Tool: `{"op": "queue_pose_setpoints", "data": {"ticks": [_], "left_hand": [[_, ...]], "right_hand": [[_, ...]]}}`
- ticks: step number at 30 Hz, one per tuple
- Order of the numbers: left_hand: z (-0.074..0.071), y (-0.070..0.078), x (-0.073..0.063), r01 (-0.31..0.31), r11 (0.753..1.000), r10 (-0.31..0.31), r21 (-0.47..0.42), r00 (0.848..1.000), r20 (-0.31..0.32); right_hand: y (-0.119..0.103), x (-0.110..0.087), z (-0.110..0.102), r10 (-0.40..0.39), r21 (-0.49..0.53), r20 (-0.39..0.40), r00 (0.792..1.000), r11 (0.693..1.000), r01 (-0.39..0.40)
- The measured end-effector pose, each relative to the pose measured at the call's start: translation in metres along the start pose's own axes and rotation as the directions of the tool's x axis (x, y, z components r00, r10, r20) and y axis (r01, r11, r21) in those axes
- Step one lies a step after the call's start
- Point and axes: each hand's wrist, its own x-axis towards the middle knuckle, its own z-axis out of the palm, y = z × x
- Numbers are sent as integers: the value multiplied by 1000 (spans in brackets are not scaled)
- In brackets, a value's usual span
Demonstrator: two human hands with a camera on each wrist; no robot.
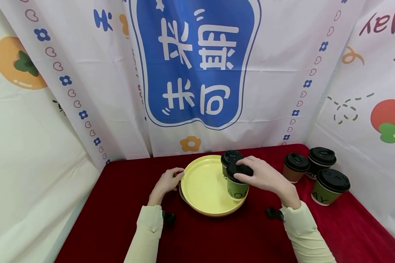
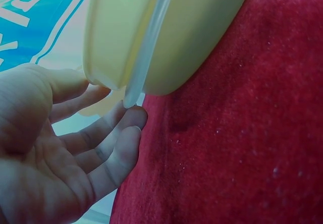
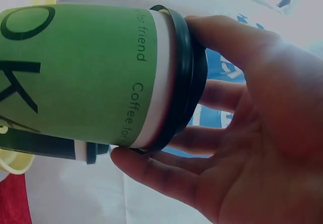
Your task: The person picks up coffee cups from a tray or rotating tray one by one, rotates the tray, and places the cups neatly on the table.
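Observation:
A round yellow tray (image 1: 200, 182) with a raised rim rests on a second plate (image 1: 183, 195), its edge showing below. My left hand (image 1: 166, 184) holds the tray's left side; in the left wrist view the thumb lies on the upper rim (image 2: 108, 37) and the other fingers curl beneath. My right hand (image 1: 266, 175) grips a green paper coffee cup (image 1: 237, 188) by its black lid, from above. The right wrist view shows thumb and fingers round that lid (image 3: 187, 77). Just behind stands another black-lidded cup (image 1: 231, 156), partly hidden, at the tray's right side.
At the table's right side stand a brown cup (image 1: 293, 173), a black cup (image 1: 322, 157) and a green cup (image 1: 329, 188), all with black lids. Red cloth (image 1: 118, 219) covers the table. A printed white curtain (image 1: 270, 109) hangs behind it.

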Motion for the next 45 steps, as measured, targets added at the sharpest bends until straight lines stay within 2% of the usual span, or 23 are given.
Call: {"op": "queue_pose_setpoints", "data": {"ticks": [10, 16, 32, 39, 45], "left_hand": [[1, -2, 0, 4, 1000, -4, -10, 1000, -2], [2, -1, 1, 11, 1000, -11, -12, 1000, -8], [2, 1, -2, 8, 1000, -8, -10, 1000, -7], [3, 0, -1, 10, 1000, -10, -17, 1000, -8], [4, 0, -1, 0, 1000, 0, -12, 1000, -12]], "right_hand": [[13, -8, -17, 1, 56, -78, 997, 998, 3], [26, -15, -30, 35, 56, -107, 994, 998, -29], [61, -34, -55, 174, -32, -53, 983, 984, -176], [72, -38, -57, 251, 31, 34, 967, 967, -252], [78, -40, -60, 255, -30, 44, 966, 967, -254]]}}
